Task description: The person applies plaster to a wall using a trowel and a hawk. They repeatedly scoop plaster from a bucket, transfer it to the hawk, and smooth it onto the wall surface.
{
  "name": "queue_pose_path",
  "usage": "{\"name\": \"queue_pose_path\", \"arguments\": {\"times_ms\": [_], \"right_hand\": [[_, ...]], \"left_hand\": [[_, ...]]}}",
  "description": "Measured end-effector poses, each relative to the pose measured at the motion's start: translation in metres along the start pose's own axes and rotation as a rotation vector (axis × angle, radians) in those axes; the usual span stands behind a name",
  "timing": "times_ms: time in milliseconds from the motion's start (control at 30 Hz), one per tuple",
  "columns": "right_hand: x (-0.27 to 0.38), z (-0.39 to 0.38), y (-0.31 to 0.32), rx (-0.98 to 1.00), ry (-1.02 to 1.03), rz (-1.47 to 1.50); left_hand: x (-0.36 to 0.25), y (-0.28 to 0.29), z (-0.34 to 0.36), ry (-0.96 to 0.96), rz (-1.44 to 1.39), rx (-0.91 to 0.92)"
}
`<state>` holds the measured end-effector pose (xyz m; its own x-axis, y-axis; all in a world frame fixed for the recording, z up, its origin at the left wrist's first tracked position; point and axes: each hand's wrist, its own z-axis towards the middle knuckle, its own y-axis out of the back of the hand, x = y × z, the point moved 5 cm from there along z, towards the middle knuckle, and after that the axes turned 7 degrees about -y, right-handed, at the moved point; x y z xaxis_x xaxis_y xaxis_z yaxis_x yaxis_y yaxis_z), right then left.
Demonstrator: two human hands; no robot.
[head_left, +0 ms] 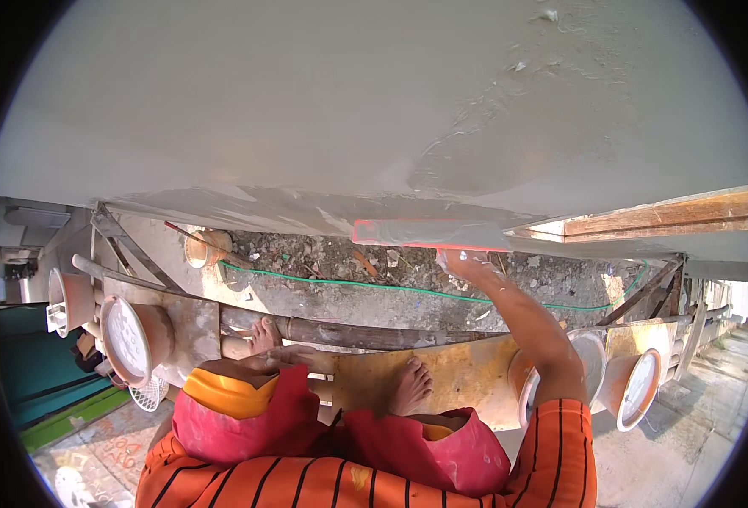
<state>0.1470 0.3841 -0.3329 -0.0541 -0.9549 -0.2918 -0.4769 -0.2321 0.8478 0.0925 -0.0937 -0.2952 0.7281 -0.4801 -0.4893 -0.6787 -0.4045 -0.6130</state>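
Red float (432, 234) sits in the right hand (456, 262), its handle hidden.

seen from above: the wall (306, 110) spans the far side, before the person. the float (433, 234) lies against the wall low down, right of centre, with the right grip (454, 261) at its near edge. farther right is a window frame (662, 217). between wall and plank platform (476, 385), a hose (349, 281) runs across rubble (306, 252); a lone bucket (209, 248) stands near its left end. a pole (349, 332) borders the platform's far edge. the left foot (265, 335) is beside the pole, the right foot (415, 385) on the platform. flanking the person are left buckets (141, 339) and right buckets (641, 388); diagonal braces (141, 252) stand toward either end.
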Motion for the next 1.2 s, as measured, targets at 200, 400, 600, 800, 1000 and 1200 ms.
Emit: {"name": "queue_pose_path", "arguments": {"times_ms": [200,400,600,800,1000,1200], "right_hand": [[-0.035,0.072,-0.053,-0.069,-0.304,0.576],[-0.109,-0.017,0.113,-0.016,-0.388,0.571],[-0.187,-0.113,0.267,-0.153,-0.350,0.583],[-0.221,-0.175,0.344,-0.682,-0.278,0.743],[-0.263,-0.204,0.333,-0.934,-0.514,0.711],[-0.210,-0.121,0.188,-0.699,-0.349,0.299]], "left_hand": [[0.091,-0.017,-0.020,0.099,0.572,-0.437],[0.090,-0.057,0.069,-0.121,0.804,-0.329],[0.036,-0.117,0.185,-0.576,1.062,0.003],[0.016,-0.139,0.224,-0.828,1.201,0.022],[0.024,-0.089,0.193,-0.825,1.345,-0.258],[0.024,-0.077,0.188,-0.721,1.410,-0.500]]}}
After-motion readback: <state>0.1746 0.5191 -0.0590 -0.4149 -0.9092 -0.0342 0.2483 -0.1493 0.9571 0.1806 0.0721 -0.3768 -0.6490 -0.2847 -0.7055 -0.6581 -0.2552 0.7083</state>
